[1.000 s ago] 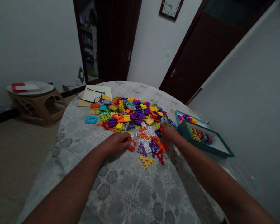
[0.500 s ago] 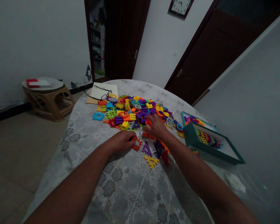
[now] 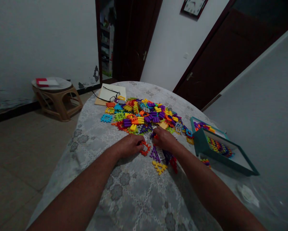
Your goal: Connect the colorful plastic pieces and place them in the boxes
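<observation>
My left hand [image 3: 131, 144] rests low over the table, its thumb and fingers pinching an orange-red notched building piece [image 3: 146, 149] with an open middle. Close to its right is my right hand [image 3: 165, 138], fingers closed and pointing down. A bit of an orange building piece [image 3: 155, 137] shows at its fingertips, mostly hidden by them. Just below the hands lie a purple triangular piece [image 3: 154, 154], a yellow triangular piece [image 3: 159, 167] and a red piece [image 3: 174, 164]. Beyond them spreads a pile of colourful interlocking pieces [image 3: 141, 119].
Black-framed glasses [image 3: 113, 97] lie on a paper pad [image 3: 117, 89] at the far left of the patterned tablecloth [image 3: 124, 192]. A teal box [image 3: 227, 155] and its other half [image 3: 222, 131] hold pieces at the right. A stool [image 3: 62, 106] stands left of the table.
My right hand has come back from the pile toward my left hand, an orange piece at its fingertips. My left hand keeps its pinch. The view has shifted slightly.
</observation>
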A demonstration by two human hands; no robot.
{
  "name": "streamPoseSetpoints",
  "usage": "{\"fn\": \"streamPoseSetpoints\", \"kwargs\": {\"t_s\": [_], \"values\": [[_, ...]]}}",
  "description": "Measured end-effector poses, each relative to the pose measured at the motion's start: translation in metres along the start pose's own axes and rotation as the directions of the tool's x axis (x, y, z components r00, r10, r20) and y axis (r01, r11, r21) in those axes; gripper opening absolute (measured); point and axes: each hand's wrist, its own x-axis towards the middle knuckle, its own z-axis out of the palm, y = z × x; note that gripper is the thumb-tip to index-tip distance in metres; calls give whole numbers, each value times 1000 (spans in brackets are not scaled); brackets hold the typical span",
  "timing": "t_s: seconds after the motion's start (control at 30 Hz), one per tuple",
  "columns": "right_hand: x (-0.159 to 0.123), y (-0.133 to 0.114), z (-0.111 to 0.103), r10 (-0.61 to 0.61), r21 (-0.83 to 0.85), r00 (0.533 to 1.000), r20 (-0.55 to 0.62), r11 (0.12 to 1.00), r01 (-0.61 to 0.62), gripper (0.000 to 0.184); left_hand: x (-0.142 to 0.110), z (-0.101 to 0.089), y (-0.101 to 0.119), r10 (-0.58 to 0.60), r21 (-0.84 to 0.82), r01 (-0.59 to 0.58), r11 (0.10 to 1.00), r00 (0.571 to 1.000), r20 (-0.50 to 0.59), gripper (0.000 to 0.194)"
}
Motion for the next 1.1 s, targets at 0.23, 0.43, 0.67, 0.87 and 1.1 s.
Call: {"fn": "streamPoseSetpoints", "kwargs": {"t_s": [0.23, 0.43, 0.67, 0.87, 1.1], "values": [[-14, 20, -16, 85, 284, 991, 100, 952, -110, 14, -1, 0, 0, 4, 21, -4, 1000, 1000, -12, 12], [3, 12, -10, 80, 447, 977, -198, 894, 17, 12, -1, 1, 0, -9, 7, 9, 1000, 1000, -1, 12], [49, -33, -15, -143, 352, 931, -335, 898, 264, 20, -2, -1, 2, -1, -35, 1, 999, 1000, 3, 14], [92, -57, -22, -130, 153, 979, -160, 976, 154, 28, -1, -2, 1, -10, -16, 10, 1000, 1000, 10, 15], [85, -55, -11, -190, 69, 980, -67, 979, 194, 36, -2, -1, 2, -4, -46, 4, 999, 1000, -2, 15]]}}
